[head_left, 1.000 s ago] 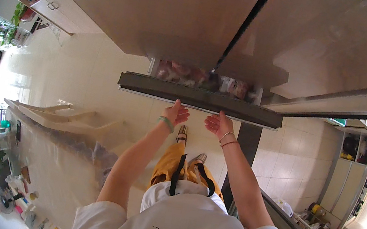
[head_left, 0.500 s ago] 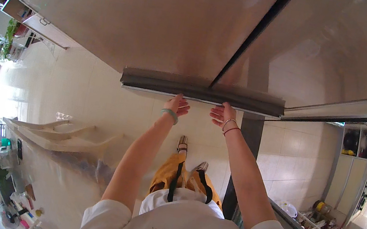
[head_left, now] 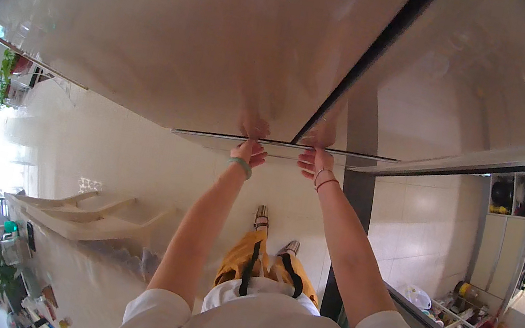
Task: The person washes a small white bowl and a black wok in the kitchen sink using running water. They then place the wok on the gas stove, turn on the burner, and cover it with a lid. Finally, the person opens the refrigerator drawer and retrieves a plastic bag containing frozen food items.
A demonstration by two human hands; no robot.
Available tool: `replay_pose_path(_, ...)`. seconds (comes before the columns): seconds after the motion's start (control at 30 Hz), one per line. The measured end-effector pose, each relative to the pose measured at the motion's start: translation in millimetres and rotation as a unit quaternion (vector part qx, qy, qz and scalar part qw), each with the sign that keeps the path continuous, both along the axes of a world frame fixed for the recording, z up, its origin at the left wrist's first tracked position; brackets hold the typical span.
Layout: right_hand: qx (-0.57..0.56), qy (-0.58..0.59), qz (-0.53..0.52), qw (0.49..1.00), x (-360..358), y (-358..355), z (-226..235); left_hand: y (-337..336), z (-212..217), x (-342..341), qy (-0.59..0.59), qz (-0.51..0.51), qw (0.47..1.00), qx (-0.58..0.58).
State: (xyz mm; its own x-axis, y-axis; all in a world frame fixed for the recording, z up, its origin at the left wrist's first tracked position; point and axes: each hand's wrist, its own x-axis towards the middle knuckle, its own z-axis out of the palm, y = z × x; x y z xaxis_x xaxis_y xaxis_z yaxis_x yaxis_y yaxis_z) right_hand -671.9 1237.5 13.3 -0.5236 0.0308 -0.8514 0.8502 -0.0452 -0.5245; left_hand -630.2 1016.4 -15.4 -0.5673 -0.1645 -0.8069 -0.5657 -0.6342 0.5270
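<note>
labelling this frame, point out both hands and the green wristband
left hand (head_left: 249,153), head view, on the fingers pressed to the glossy door's lower edge
right hand (head_left: 313,162), head view, on the back of the hand at the door's edge
green wristband (head_left: 241,167), head view, on the band around the left wrist

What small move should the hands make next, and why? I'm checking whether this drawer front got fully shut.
Probably one last light push, then let go. Both the left hand and the right hand press the lower edge of the glossy drawer front, which looks nearly level with the door beside it. Only a thin dark seam shows between them.
</note>
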Motion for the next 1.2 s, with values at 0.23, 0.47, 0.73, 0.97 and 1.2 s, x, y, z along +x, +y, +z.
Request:
replay_pose_path(0.23,-0.035,-0.018,-0.023,0.999,2,0,3,1,-20,2,0.012,0.035,0.998,0.049)
replay_pose_path(0.47,-0.177,0.071,-0.176,0.966,44,1,17,46,19,34,0.070,0.071,0.978,0.183)
replay_pose_path(0.73,-0.406,0.079,-0.415,0.810,37,-20,15,85,41,12,0.107,0.258,0.906,0.318)
replay_pose_path(0.97,-0.325,0.109,-0.441,0.830,25,-31,10,83,37,4,0.133,0.289,0.899,0.301)
replay_pose_path(1.2,-0.437,0.158,-0.410,0.785,21,-32,18,81,42,-12,0.180,0.269,0.874,0.361)
